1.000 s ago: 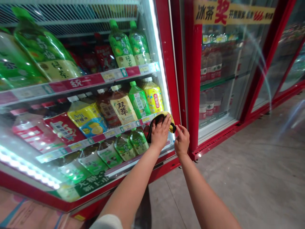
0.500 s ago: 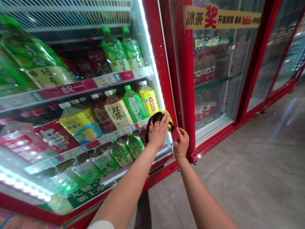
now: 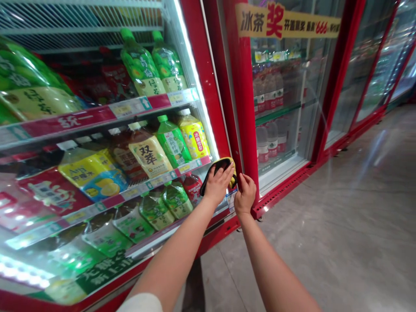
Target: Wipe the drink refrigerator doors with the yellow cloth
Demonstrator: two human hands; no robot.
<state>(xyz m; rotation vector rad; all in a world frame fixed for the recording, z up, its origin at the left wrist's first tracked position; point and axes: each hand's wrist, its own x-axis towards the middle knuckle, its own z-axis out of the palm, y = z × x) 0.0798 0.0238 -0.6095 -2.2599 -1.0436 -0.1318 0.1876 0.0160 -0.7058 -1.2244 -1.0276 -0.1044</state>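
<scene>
My left hand (image 3: 217,184) lies with spread fingers on a black and yellow item (image 3: 232,173), which is beside the red frame of a lit drinks cooler; what the item is I cannot make out. Just to its right, my right hand (image 3: 245,193) has its fingers bent together in a pinch, and a small blue and white tag (image 3: 230,200) shows beside that hand. Whether the pinched fingers hold the tag is hidden. Behind the hands are a yellow bottle (image 3: 195,138) and a green bottle (image 3: 173,143) on the middle shelf.
The cooler's red frame (image 3: 211,65) runs down beside the shelves of bottles. At the right stands another red cooler with glass doors and a yellow banner (image 3: 292,21). Grey floor (image 3: 325,242) stretches across the lower right.
The coolers have shifted left in the view. The black and yellow item sits slightly lower, and more of the blue and white tag shows. Both hands keep nearly the same pose.
</scene>
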